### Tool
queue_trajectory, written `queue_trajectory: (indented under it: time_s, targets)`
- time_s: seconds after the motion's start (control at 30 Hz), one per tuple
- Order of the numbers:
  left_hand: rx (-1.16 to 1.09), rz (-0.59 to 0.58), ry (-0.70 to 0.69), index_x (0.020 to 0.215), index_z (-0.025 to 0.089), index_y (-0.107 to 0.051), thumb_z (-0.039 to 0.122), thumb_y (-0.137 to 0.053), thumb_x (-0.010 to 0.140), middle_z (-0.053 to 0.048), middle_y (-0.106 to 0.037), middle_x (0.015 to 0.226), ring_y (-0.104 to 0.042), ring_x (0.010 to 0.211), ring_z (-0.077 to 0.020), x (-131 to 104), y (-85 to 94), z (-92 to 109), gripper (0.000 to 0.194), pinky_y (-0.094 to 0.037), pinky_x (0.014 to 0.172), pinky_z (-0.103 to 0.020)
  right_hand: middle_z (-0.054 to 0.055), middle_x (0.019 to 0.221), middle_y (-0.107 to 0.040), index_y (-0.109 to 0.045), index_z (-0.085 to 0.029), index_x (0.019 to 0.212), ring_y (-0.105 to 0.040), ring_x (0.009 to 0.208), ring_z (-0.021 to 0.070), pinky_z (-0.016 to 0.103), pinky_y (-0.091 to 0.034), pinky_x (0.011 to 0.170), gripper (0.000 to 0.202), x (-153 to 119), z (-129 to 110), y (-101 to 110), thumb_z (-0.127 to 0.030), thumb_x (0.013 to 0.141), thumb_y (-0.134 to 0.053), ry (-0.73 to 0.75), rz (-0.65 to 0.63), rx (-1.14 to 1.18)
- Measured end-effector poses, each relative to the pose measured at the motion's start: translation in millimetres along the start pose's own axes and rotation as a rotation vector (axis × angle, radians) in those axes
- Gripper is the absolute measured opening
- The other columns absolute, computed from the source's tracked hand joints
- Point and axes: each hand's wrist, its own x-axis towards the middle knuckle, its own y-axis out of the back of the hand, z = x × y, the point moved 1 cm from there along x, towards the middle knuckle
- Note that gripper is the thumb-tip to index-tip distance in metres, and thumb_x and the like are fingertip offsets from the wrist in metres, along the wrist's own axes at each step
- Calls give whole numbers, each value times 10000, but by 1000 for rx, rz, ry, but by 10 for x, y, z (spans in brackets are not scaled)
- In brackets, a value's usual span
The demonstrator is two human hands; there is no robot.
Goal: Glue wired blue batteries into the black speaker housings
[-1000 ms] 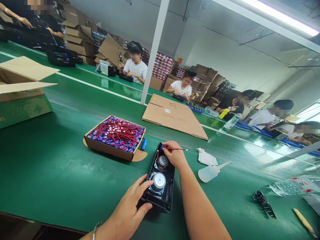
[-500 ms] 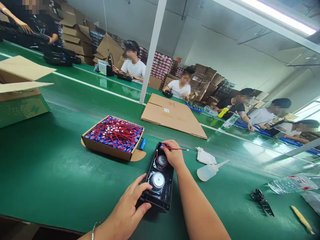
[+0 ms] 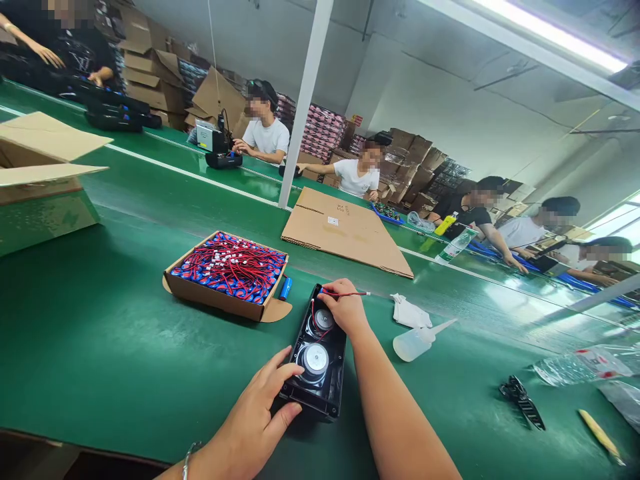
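Observation:
A black speaker housing [image 3: 336, 383] lies with its inside up, showing two round speaker drivers with silver magnets [image 3: 315, 359]. My left hand [image 3: 260, 400] grips its near left corner, fingers over the rim and thumb at the near end. At the far end, my right hand [image 3: 346, 308] has closed fingers on a blue battery, mostly hidden under them. The battery's red-and-black lead [image 3: 350, 293] sticks out to the right, ending in a white plug. Beyond the housing, a cardboard box [image 3: 220, 301] holds many blue batteries with wires. One loose blue battery [image 3: 285, 289] lies beside the box.
Right of my arm are a white cloth [image 3: 411, 312], a squeeze bottle [image 3: 414, 345], a black hair clip [image 3: 523, 402] and a water bottle [image 3: 583, 367]. Flattened cardboard [image 3: 347, 233] lies ahead; an open carton [image 3: 47, 193] stands left. Several co-workers sit across the green bench.
My right hand stays at the housing's far end, and the battery shows less under its fingers. My left hand keeps its grip. Across the bench, a co-worker has stretched out an arm with a black part.

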Motion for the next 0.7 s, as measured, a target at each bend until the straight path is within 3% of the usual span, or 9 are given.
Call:
queue_trajectory:
  time_s: [0.17, 0.3, 0.37, 0.43, 0.5, 0.53, 0.57, 0.63, 0.7]
  targets:
    - [21, 31, -24, 1251, 351, -457, 317, -465, 852, 8, -280, 1449, -355, 1322, -184, 0, 0, -5, 400, -397, 1099, -417, 53, 874, -548, -688, -192, 860, -505, 833, 175, 330, -441, 771, 165, 68, -22, -14, -285, 724, -686, 22, -13, -78]
    - [32, 48, -35, 1264, 356, -446, 352, -443, 861, 8, -301, 1438, -373, 1310, -178, 3, 1, -24, 403, -405, 1096, -417, 71, 1068, -571, -661, -217, 1011, -479, 1014, 232, 410, -394, 913, 304, -60, -23, 222, -292, 718, -682, 48, 24, -155]
    - [41, 57, -42, 1272, 358, -440, 357, -444, 860, 6, -309, 1433, -381, 1304, -182, 6, -4, -45, 412, -412, 1091, -418, 88, 1179, -535, -595, -200, 1118, -446, 1111, 234, 437, -344, 983, 328, -292, 3, 472, -258, 796, -574, 55, 173, -214]
    - [43, 49, -38, 1275, 381, -427, 363, -437, 862, 23, -301, 1436, -375, 1308, -176, 8, -14, -64, 414, -410, 1093, -419, 101, 1192, -528, -547, -182, 1140, -444, 1148, 221, 445, -310, 1017, 313, -618, 75, 766, -226, 837, -484, 69, 534, -332]
    - [39, 33, -31, 1281, 403, -409, 367, -429, 864, 39, -284, 1443, -360, 1317, -168, 10, -22, -73, 419, -401, 1102, -420, 133, 1248, -485, -444, -158, 1258, -398, 1213, 255, 469, -276, 1040, 502, -963, 235, 1008, -306, 795, -568, -39, 836, -464]
    - [37, 27, -30, 1286, 410, -398, 371, -428, 864, 44, -275, 1447, -352, 1321, -166, 11, -25, -74, 425, -397, 1106, -420, 152, 1297, -440, -376, -149, 1323, -367, 1240, 283, 482, -277, 1036, 664, -1114, 355, 1087, -387, 753, -618, -158, 911, -486]
    - [36, 23, -29, 1291, 416, -387, 375, -427, 865, 48, -268, 1449, -346, 1325, -163, 12, -27, -72, 431, -391, 1111, -420, 159, 1327, -416, -304, -147, 1372, -361, 1247, 303, 493, -276, 1035, 818, -1238, 495, 1131, -463, 702, -651, -299, 902, -431]
    - [41, 21, -25, 1303, 432, -361, 381, -423, 867, 56, -260, 1452, -339, 1328, -158, 16, -30, -68, 443, -382, 1117, -422, 162, 1353, -401, -185, -153, 1418, -380, 1245, 318, 484, -355, 981, 1009, -1404, 797, 1112, -537, 622, -671, -600, 690, -155]
    - [51, 32, -29, 1319, 435, -335, 384, -416, 870, 54, -263, 1451, -341, 1328, -159, 21, -33, -67, 459, -380, 1118, -426, 165, 1210, -535, -390, -143, 1304, -509, 1113, 334, 488, -424, 895, 909, -1466, 1027, 1013, -503, 536, -717, -749, 482, 31]
